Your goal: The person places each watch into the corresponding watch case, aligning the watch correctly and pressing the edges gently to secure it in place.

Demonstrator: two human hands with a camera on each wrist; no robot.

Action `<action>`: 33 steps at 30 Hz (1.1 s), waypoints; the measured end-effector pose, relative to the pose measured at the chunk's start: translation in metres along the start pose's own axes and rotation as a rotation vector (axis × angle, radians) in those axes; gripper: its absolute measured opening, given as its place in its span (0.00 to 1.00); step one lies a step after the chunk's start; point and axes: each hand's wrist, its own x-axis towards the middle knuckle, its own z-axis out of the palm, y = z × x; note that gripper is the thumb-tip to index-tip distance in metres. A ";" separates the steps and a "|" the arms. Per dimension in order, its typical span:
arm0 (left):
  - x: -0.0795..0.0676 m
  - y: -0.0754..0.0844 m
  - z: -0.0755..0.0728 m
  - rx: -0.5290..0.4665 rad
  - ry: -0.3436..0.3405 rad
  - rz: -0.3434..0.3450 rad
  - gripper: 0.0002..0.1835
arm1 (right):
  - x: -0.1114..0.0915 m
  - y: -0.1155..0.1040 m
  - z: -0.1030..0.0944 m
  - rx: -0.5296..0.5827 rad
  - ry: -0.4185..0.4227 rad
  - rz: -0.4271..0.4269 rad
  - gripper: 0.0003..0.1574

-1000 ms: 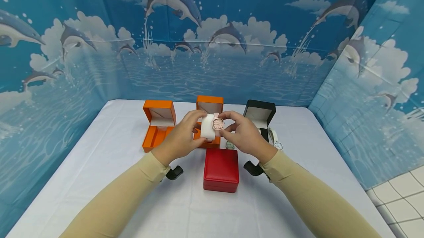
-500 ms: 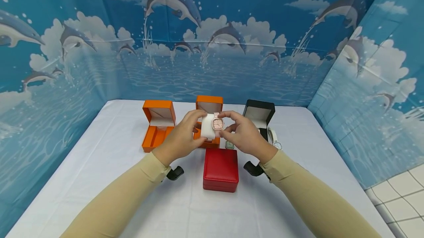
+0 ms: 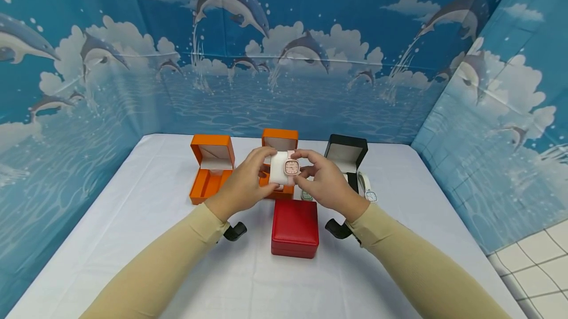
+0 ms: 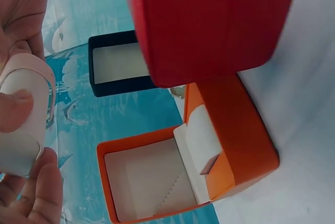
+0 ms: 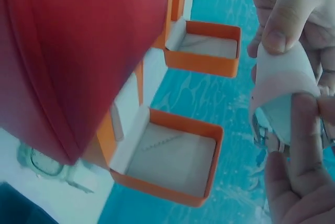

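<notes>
A wristwatch with a pink strap and square pink dial (image 3: 291, 167) sits round the right part of a white watch pillow (image 3: 278, 168), held up above the table. My left hand (image 3: 239, 181) grips the pillow's left end between fingers and thumb. On the other side, my right hand (image 3: 330, 181) pinches the watch strap above and below the dial. In the right wrist view the pink strap (image 5: 280, 89) loops round the pillow, with a finger against its inner side; the metal buckle (image 5: 261, 130) hangs close by. The left wrist view shows the pillow (image 4: 23, 127) among fingers.
A closed red box (image 3: 295, 229) stands in front of the hands. Behind are an open left orange box (image 3: 204, 186), a middle orange box (image 3: 280, 134) and an open black box (image 3: 348, 149). A white watch (image 3: 368, 191) and a green watch (image 3: 306, 195) lie nearby.
Both hands keep their hold on the pillow and watch. The pillow's lower edge has risen slightly, and my right hand has shifted a little to the left.
</notes>
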 end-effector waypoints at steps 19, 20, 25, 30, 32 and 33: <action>0.000 0.001 -0.003 -0.036 -0.001 -0.006 0.41 | 0.003 -0.001 -0.003 0.005 -0.044 -0.002 0.47; 0.000 0.001 -0.004 -0.034 -0.001 -0.005 0.41 | 0.003 -0.001 -0.002 0.012 -0.041 -0.003 0.47; 0.001 0.004 -0.005 -0.049 -0.008 -0.016 0.41 | 0.002 0.001 -0.004 0.007 -0.041 -0.008 0.48; 0.001 0.005 -0.008 -0.057 -0.017 -0.024 0.41 | 0.003 0.004 -0.006 -0.004 -0.048 -0.031 0.53; 0.001 0.004 -0.008 -0.055 -0.020 -0.020 0.41 | 0.003 0.005 -0.006 -0.009 -0.052 -0.041 0.55; 0.000 0.004 -0.009 -0.054 -0.022 -0.018 0.41 | 0.003 0.006 -0.005 -0.014 -0.053 -0.045 0.56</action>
